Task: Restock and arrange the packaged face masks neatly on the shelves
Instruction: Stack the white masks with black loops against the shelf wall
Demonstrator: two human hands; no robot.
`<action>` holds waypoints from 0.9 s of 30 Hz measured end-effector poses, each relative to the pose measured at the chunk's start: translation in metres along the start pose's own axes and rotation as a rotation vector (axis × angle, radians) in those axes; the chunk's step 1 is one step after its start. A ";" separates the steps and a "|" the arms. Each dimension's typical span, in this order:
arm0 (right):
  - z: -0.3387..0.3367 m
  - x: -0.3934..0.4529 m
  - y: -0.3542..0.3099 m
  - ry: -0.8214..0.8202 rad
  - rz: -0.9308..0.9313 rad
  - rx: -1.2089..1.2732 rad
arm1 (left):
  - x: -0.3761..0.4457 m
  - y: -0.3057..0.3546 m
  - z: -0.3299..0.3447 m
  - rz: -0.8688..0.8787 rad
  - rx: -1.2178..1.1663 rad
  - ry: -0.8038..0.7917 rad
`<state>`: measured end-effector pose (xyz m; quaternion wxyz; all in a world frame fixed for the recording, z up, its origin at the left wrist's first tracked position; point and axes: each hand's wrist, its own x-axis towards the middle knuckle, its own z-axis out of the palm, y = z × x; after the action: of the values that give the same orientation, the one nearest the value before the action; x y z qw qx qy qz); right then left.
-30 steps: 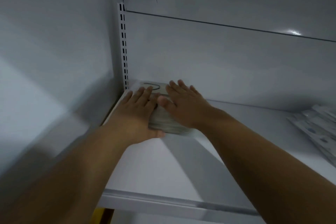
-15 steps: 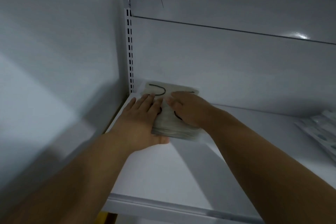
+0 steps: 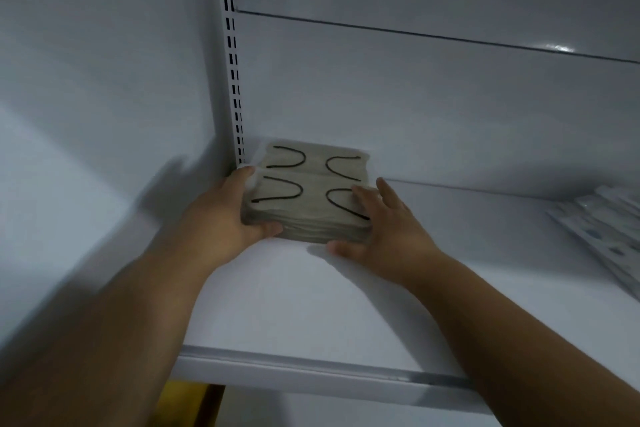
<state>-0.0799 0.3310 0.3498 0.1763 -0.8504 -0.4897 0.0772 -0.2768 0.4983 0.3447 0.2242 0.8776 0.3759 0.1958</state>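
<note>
Two stacks of grey-beige packaged face masks with black ear loops lie in the back left corner of the white shelf (image 3: 311, 305). The rear stack (image 3: 315, 161) is against the back wall. The front stack (image 3: 308, 215) sits just before it. My left hand (image 3: 225, 218) holds the front stack's left side, thumb at its front edge. My right hand (image 3: 384, 229) holds its right side, fingers lying on top, thumb at the front.
A slotted upright (image 3: 234, 87) runs up the corner beside the white side panel (image 3: 104, 97). More packaged masks (image 3: 606, 232) in white wrappers lie at the right edge of the shelf. Something yellow (image 3: 183, 402) shows below the shelf's front lip.
Both hands slid off the top of the stack to its left and right sides. The ear loops on both stacks are now uncovered. The view has moved closer.
</note>
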 end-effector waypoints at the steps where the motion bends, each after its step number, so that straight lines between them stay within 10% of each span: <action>1: 0.002 -0.001 -0.001 0.010 0.003 -0.006 | 0.000 0.000 0.000 -0.007 -0.001 -0.004; 14: 0.001 -0.011 -0.009 0.140 0.124 0.298 | -0.002 0.002 0.000 -0.027 -0.058 0.001; 21: -0.002 -0.007 -0.018 0.140 0.360 0.967 | -0.005 0.002 0.001 -0.049 -0.093 -0.039; 27: 0.001 0.000 -0.019 0.162 0.419 1.075 | 0.000 0.002 -0.002 -0.164 -0.655 -0.030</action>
<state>-0.0952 0.3397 0.3564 0.6012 -0.7233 -0.1880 0.2829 -0.2768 0.4972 0.3480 0.5146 0.7286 0.3589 0.2746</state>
